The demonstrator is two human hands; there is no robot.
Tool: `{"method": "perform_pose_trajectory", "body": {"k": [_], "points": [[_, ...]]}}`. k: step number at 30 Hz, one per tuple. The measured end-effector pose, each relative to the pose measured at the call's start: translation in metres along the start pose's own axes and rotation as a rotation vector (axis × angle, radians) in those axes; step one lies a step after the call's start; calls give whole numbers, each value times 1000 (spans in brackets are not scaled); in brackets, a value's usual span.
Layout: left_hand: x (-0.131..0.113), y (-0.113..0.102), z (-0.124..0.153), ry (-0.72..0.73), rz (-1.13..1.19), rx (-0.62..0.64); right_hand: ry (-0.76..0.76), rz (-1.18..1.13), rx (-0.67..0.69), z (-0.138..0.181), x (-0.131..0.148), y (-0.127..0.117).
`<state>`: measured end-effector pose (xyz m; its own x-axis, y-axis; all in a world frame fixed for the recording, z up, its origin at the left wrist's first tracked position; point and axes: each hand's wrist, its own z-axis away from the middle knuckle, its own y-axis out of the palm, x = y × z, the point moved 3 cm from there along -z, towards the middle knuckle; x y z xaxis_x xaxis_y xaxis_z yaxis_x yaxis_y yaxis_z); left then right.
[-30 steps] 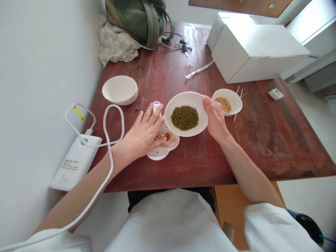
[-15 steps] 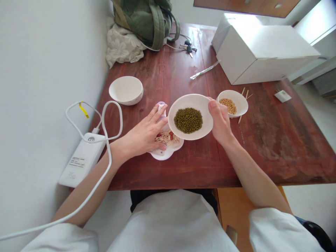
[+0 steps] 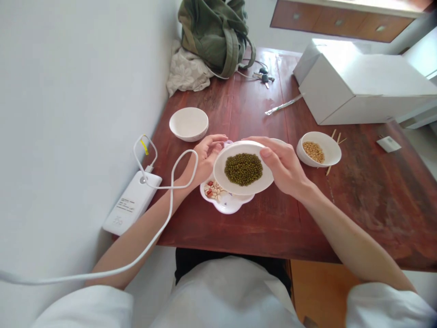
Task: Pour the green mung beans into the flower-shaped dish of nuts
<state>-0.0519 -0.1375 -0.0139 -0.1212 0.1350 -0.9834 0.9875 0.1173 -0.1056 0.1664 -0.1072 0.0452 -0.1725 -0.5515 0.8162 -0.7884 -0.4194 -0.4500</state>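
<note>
A white bowl [image 3: 225,180] of green mung beans [image 3: 243,169] is gripped by my right hand [image 3: 285,166], its thumb over the right rim and its fingers behind. The bowl tilts slightly toward me. My left hand [image 3: 205,157] is at the bowl's left side with fingers stretched out and apart; whether it touches the rim I cannot tell. Underneath, a white flower-shaped dish [image 3: 229,208] holds pale seeds and red pieces [image 3: 213,190], partly covered by the bowl. Part of another white rim [image 3: 278,141] shows behind my right hand.
Left of centre stands an empty white bowl [image 3: 189,124]; at right, a bowl [image 3: 327,146] holds yellow beans beside wooden sticks [image 3: 338,136]. Farther back are a white box [image 3: 344,91], keys [image 3: 264,78] and a green bag [image 3: 215,41]. A power bank [image 3: 131,202] with a looping cable lies left.
My left hand has drawn back from over the seeds to the bowl's left side. My right hand reaches farther around the bowl, which sits lower over the dish. The view has shifted.
</note>
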Motion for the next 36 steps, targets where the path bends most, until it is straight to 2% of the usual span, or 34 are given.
{"method": "perform_pose_trajectory", "body": {"k": [5,13,17,23,27,36], "points": [[11,4,1,-192,251,-71,-56,143,168,-6,1,10],[21,6,0,-235,284,-53,-119,337,311,-4,0,24],[22,6,2,-221,297,-21,-170,391,328,-1,-1,25],[20,7,1,-164,272,15,-400,354,316,4,-1,26],[19,8,1,-144,246,16,-467,383,324,6,0,27],[16,9,1,-180,292,-9,-614,436,229,9,3,25]]}}
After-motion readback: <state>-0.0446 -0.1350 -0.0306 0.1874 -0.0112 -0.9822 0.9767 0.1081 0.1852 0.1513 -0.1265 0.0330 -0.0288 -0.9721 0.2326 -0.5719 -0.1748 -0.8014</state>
